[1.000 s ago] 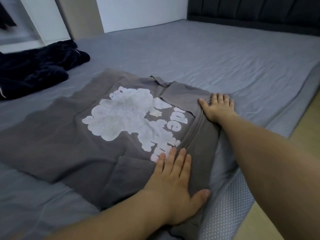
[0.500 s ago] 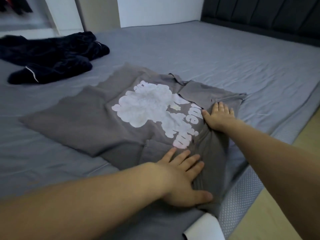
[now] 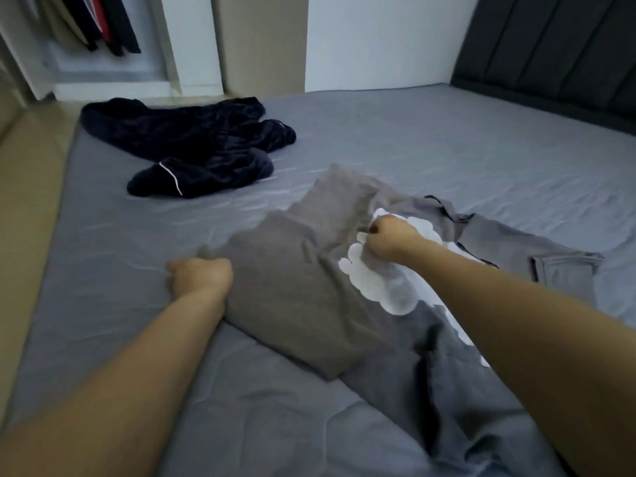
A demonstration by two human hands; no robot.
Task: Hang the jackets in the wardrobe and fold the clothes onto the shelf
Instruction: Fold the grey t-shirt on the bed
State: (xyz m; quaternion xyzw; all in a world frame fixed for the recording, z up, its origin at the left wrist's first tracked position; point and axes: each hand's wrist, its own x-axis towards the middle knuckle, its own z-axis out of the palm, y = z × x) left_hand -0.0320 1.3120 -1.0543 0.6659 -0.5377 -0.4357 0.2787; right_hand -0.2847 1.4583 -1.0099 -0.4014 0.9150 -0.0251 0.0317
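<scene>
Grey T-shirt (image 3: pixel 296 290) is laid on the bed (image 3: pixel 447 139), printed side up, white graphic (image 3: pixel 382 284) partly covered by a folded-over flap of the shirt's left side. Flap is gripped at two points: left hand (image 3: pixel 201 275) is closed in a fist on the shirt's left edge, low on the sheet; right hand (image 3: pixel 390 235) is pinched on the upper edge of the flap, right over the graphic. Fabric between the two hands is bunched and slightly raised. One sleeve (image 3: pixel 561 273) is spread flat toward the right side of the bed, well apart from both hands.

Dark navy garment (image 3: pixel 192 146) with thin white piping is crumpled on the far left of the bed, well apart from the shirt, untouched. Wardrobe (image 3: pixel 103 46) is seen open beyond the bed's far left corner, dark clothes hung inside. Padded dark headboard (image 3: pixel 550 46) is at upper right. Frame is slightly motion-blurred, so finger detail cannot be resolved.
</scene>
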